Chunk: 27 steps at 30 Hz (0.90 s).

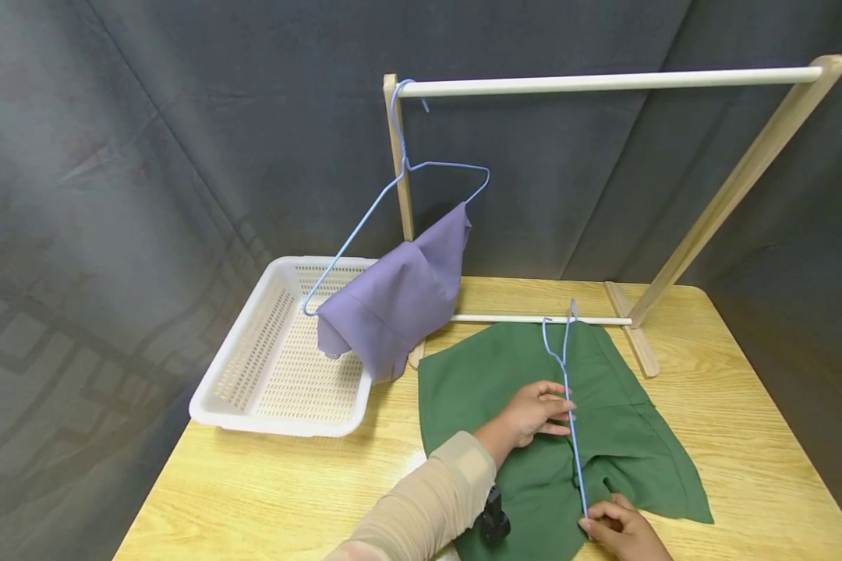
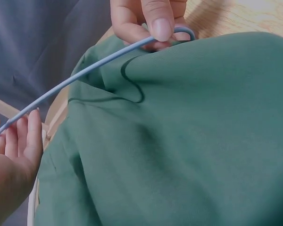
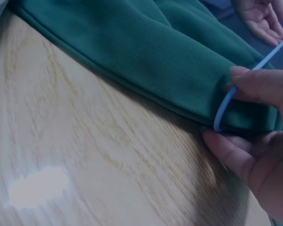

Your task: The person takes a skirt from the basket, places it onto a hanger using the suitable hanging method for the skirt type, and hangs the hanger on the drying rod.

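A blue wire clothes hanger lies across a green garment spread on the table, its hook toward the rack. My left hand holds the hanger's wire below the hook, fingers on one side and thumb on the other in the left wrist view. At the near end, my right hand pinches the hanger's bent corner between thumb and fingers. In the right wrist view this corner loops over the edge of the green fabric. The garment is bunched beneath the wire.
A wooden rack with a white top rail stands at the back. From its left end hangs another blue hanger bearing a purple cloth. The cloth overlaps a white plastic basket at left. A black device sits by the left wrist.
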Tool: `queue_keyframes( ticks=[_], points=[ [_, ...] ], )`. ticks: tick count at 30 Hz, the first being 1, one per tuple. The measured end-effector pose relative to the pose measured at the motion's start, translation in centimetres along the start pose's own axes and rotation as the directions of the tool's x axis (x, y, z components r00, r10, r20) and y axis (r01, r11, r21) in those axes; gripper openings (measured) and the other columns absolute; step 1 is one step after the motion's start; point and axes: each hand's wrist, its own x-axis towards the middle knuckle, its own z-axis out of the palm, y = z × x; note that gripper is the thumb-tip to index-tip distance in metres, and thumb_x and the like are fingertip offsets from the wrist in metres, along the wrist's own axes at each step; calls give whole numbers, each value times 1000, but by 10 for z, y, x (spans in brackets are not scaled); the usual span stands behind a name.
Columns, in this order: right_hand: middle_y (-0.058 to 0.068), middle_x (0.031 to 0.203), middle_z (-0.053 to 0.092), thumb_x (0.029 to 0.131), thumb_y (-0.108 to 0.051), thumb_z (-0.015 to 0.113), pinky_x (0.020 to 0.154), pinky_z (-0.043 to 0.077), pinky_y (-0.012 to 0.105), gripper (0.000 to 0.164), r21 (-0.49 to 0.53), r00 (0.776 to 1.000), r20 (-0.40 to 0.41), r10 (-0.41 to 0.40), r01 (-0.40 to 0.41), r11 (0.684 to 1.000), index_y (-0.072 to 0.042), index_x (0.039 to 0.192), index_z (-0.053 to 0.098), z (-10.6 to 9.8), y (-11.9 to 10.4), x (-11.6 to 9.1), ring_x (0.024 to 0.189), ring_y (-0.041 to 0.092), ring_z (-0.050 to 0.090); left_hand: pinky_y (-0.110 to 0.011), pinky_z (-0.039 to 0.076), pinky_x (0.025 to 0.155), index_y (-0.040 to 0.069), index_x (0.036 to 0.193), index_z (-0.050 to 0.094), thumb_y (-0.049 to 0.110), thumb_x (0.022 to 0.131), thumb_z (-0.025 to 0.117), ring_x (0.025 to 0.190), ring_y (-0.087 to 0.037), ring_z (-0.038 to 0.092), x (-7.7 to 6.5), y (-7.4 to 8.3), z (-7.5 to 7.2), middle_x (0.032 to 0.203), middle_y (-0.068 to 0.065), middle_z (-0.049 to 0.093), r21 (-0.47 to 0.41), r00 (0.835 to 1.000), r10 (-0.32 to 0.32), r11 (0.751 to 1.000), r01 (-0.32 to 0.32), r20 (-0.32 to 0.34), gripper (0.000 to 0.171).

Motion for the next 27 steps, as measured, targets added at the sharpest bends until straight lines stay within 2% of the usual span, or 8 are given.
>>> queue_keyframes(
  ticks=[4, 8, 12, 16, 20, 23, 25, 27],
  points=[
    [6, 74, 34, 76, -12, 63, 50, 37, 25, 16, -61, 999, -51, 17, -20, 998, 2, 80, 57, 4, -4, 0, 54, 11, 35, -36, 50, 61, -1, 99, 54, -1, 83, 53, 67, -16, 53, 2, -3, 0, 78, -5, 54, 2, 1000, 9, 1000, -9, -18, 16],
    [6, 73, 36, 74, -11, 65, 50, 36, 24, 16, -107, 992, -89, 87, -97, 990, 0, 83, 57, 6, -8, 0, 54, 12, 35, -37, 50, 59, -3, 91, 51, -4, 82, 51, 65, -16, 53, 4, -6, -1, 74, -5, 52, -15, 999, 27, 1000, -27, -31, 9],
    [6, 73, 40, 75, -17, 65, 51, 37, 26, 22, -136, 985, -74, 158, -167, 976, -1, 87, 56, 5, -9, 1, 55, 13, 38, -38, 50, 60, -3, 88, 49, -5, 83, 50, 71, -25, 59, 5, -8, -2, 76, -8, 57, -24, 999, 16, 1000, -17, -33, 6],
    [4, 75, 50, 79, -26, 60, 54, 38, 28, 28, -176, 982, -59, 177, -185, 967, -1, 90, 55, -2, -10, 1, 61, 14, 44, -38, 50, 59, 0, 84, 47, -5, 83, 50, 76, -31, 61, 4, -9, -4, 77, -13, 60, -16, 1000, 2, 1000, -2, -29, 6],
    [4, 77, 51, 84, -30, 53, 56, 37, 29, 31, -173, 976, -79, 203, -214, 961, 0, 90, 54, -15, -16, 4, 65, 15, 44, -38, 50, 59, 3, 81, 46, -5, 83, 50, 75, -32, 61, 4, -9, -6, 77, -14, 61, -5, 1000, 3, 1000, -3, -30, 9],
    [5, 77, 50, 88, -35, 47, 57, 38, 30, 36, -180, 974, -96, 205, -219, 959, 1, 92, 52, -33, -16, 7, 65, 16, 44, -37, 51, 58, 5, 80, 46, -4, 83, 50, 75, -31, 61, 3, -9, -7, 77, -14, 60, 3, 1000, 4, 1000, -4, -27, 11],
    [7, 79, 52, 89, -37, 44, 59, 41, 30, 40, -181, 973, -127, 194, -215, 960, 2, 95, 52, -49, -8, 13, 67, 16, 46, -37, 51, 58, 5, 79, 46, -4, 83, 51, 74, -30, 61, 3, -9, -8, 77, -13, 60, 5, 1000, 5, 1000, -5, -24, 11],
    [5, 82, 55, 88, -41, 41, 59, 43, 27, 46, -221, 970, -204, 130, -175, 959, 2, 98, 52, -66, 10, 24, 69, 11, 50, -36, 51, 58, 5, 79, 46, -4, 83, 51, 73, -29, 61, 3, -8, -8, 76, -12, 60, 12, 1000, 5, 1000, -5, -18, 10]
  ],
)
